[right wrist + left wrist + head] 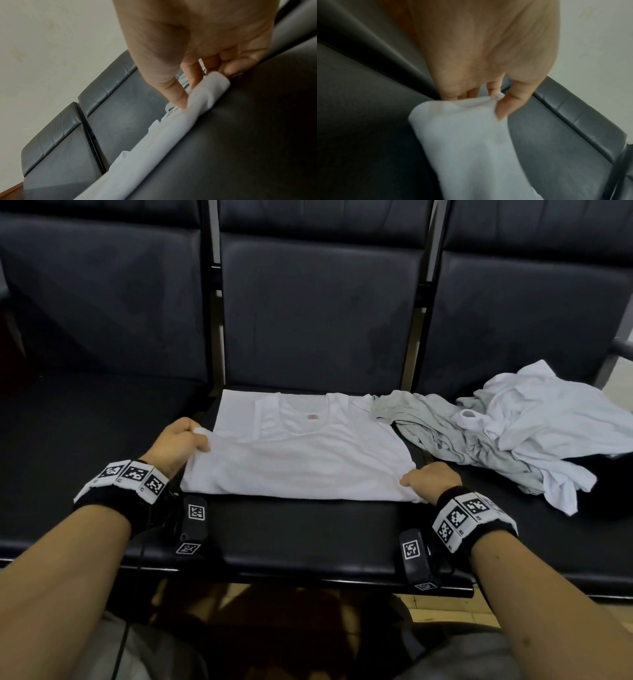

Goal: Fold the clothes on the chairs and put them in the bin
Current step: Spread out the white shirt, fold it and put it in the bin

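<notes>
- I see a white tank top (298, 453) lying flat on the middle seat (301, 539) of a row of dark padded chairs, its neckline toward the backrest and its lower part doubled over toward me, with a small reddish label (312, 417) showing at the collar.
- My left hand (178, 445) pinches the left edge of the tank top; in the left wrist view the thumb (508, 105) and fingertips are curled around a bunched bit of white cloth (467, 142), which is raised a little off the seat.
- My right hand (432, 479) grips the near right corner of the same garment; the right wrist view shows the fingers (173, 93) closed over a rolled white fold (202, 97) lying along the dark seat.
- Both wrists wear black bands with square black-and-white markers (133, 474), and a small black camera box (416, 556) hangs under each wrist.
- On the right seat a loose pile waits: a crumpled grey garment (442, 433) just beside the tank top's upper right corner, with a rumpled white garment (544, 419) heaped over its far side.
- The left seat (78, 446) sits beside my left hand.
- A strip of pale floor (445, 609) shows below the seat's front edge.
- I cannot see the bin in any view.
</notes>
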Motion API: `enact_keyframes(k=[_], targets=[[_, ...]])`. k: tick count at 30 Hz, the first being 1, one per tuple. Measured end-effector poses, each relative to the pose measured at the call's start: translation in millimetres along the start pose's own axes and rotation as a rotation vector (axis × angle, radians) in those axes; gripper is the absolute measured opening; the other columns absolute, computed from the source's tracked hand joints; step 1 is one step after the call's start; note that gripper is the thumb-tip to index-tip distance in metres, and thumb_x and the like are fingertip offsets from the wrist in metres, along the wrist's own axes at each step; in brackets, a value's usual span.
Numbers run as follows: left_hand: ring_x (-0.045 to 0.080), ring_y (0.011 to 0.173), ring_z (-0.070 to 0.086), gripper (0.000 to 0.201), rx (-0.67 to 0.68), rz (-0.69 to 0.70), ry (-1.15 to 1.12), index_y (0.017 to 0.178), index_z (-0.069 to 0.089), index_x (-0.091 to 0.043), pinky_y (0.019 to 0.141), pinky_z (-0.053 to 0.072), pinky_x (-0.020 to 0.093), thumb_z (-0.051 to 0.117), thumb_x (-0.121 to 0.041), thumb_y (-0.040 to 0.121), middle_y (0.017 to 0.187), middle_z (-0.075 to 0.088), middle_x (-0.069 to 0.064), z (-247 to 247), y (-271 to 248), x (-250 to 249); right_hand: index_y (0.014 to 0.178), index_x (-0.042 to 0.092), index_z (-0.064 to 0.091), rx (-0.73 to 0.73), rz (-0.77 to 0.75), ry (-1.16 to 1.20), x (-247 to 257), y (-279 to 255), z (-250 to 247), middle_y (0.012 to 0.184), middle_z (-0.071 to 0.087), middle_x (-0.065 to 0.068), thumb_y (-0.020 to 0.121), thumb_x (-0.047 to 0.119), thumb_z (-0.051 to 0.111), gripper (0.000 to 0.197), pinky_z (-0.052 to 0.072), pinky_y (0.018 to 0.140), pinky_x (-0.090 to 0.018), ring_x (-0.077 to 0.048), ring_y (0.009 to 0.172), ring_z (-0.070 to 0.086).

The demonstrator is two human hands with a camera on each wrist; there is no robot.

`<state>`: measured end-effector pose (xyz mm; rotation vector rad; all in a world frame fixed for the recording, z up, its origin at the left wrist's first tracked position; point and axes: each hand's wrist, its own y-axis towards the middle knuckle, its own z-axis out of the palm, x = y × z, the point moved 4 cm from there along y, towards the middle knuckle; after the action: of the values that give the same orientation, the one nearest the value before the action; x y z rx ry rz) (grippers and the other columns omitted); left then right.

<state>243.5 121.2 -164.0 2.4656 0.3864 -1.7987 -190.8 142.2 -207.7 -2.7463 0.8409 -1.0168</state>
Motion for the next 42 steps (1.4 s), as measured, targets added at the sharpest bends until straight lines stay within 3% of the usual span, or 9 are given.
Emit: enact_keyframes(k=[8, 13, 17, 22, 25, 27, 33, 39, 42], targets=[[0.03, 0.101, 0.06, 0.041, -0.125, 0.027, 0.399, 0.113, 0.052, -0.009, 0.086, 0.048, 0.037, 0.068, 0.0, 0.077, 0.101, 0.064, 0.011, -10.7, 5.7, 16.0, 0.103, 0.002, 0.062, 0.001, 0.004, 0.0, -0.8, 2.5, -0.4, 0.101, 0.06, -0.012, 0.08, 0.024, 0.069, 0.033, 0.039, 0.064, -0.026, -0.023, 0.072, 0.051], [0.033, 0.082, 0.065, 0.061, -0.14, -0.18, 0.583, 0.102, 0.06, 0.004, 0.057, 0.054, 0.033, 0.068, -0.051, 0.08, 0.099, 0.065, 0.021, -20.4, -7.9, 14.8, 0.103, 0.002, 0.055, -0.013, 0.005, -0.012, 5.2, -4.9, -1.7, 0.106, 0.054, -0.013, 0.085, 0.028, 0.061, 0.032, 0.04, 0.074, -0.028, -0.029, 0.087, 0.052], [0.034, 0.091, 0.066, 0.07, 0.009, -0.222, 0.717, 0.094, 0.063, -0.001, 0.081, 0.058, 0.042, 0.053, -0.069, 0.082, 0.099, 0.066, 0.017, -8.5, -19.9, 22.3, 0.127, 0.0, 0.052, -0.039, 0.02, -0.136, 17.9, -18.5, 1.3, 0.13, 0.052, -0.018, 0.08, 0.037, 0.063, 0.061, 0.046, 0.082, -0.032, -0.035, 0.111, 0.055], [0.029, 0.103, 0.062, 0.047, 0.12, -0.182, 0.857, 0.103, 0.061, -0.004, 0.078, 0.05, 0.03, 0.065, -0.047, 0.086, 0.107, 0.063, 0.013, 10.9, -37.0, 14.4, 0.128, 0.0, 0.052, 0.031, 0.019, -0.194, 22.1, -36.1, 6.4, 0.135, 0.051, -0.017, 0.092, 0.03, 0.057, 0.047, 0.044, 0.092, -0.031, -0.034, 0.12, 0.053], [0.027, 0.082, 0.066, 0.031, 0.073, -0.175, 0.715, 0.088, 0.06, -0.002, 0.06, 0.053, 0.028, 0.071, -0.031, 0.083, 0.093, 0.067, 0.014, 9.7, -42.2, 9.7, 0.125, -0.002, 0.053, 0.019, 0.051, -0.088, 16.6, -42.7, 5.8, 0.13, 0.054, -0.019, 0.089, 0.025, 0.059, 0.045, 0.045, 0.089, -0.032, -0.035, 0.116, 0.056], [0.025, 0.061, 0.066, 0.025, 0.03, -0.22, 0.499, 0.084, 0.062, 0.005, 0.043, 0.053, 0.025, 0.074, -0.018, 0.083, 0.082, 0.069, 0.02, 5.8, -40.9, 10.4, 0.117, -0.002, 0.057, -0.035, 0.036, 0.005, 15.8, -46.3, 3.9, 0.12, 0.06, -0.021, 0.086, 0.024, 0.059, 0.04, 0.048, 0.082, -0.032, -0.037, 0.106, 0.06], [0.026, 0.044, 0.065, 0.022, 0.009, -0.354, 0.211, 0.087, 0.06, 0.015, 0.04, 0.055, 0.029, 0.075, 0.0, 0.08, 0.071, 0.066, 0.027, -10.1, -49.2, 13.4, 0.1, -0.001, 0.06, -0.084, 0.014, 0.215, 12.4, -52.9, 1.4, 0.058, 0.069, -0.011, 0.076, 0.016, 0.055, 0.029, 0.061, 0.065, -0.04, -0.026, 0.055, 0.067], [0.015, 0.032, 0.046, 0.017, 0.103, -0.284, 0.24, 0.08, 0.054, 0.001, 0.034, 0.04, 0.02, 0.071, 0.002, 0.082, 0.051, 0.051, 0.012, -28.3, -60.6, 6.3, 0.131, 0.015, 0.045, -0.148, -0.139, 0.334, 11.1, -68.4, -12.9, 0.111, 0.058, -0.009, 0.083, 0.018, 0.06, 0.05, 0.047, 0.081, -0.032, -0.028, 0.092, 0.057], [0.013, 0.034, 0.038, 0.031, 0.177, -0.192, 0.222, 0.095, 0.049, -0.023, 0.034, 0.032, 0.02, 0.064, 0.002, 0.085, 0.046, 0.045, 0.006, -39.7, -67.0, -3.1, 0.102, 0.025, 0.072, -0.101, -0.302, 0.44, 17.7, -84.2, -21.5, 0.103, 0.065, 0.002, 0.081, 0.011, 0.06, 0.027, 0.05, 0.076, -0.028, -0.02, 0.086, 0.057]])
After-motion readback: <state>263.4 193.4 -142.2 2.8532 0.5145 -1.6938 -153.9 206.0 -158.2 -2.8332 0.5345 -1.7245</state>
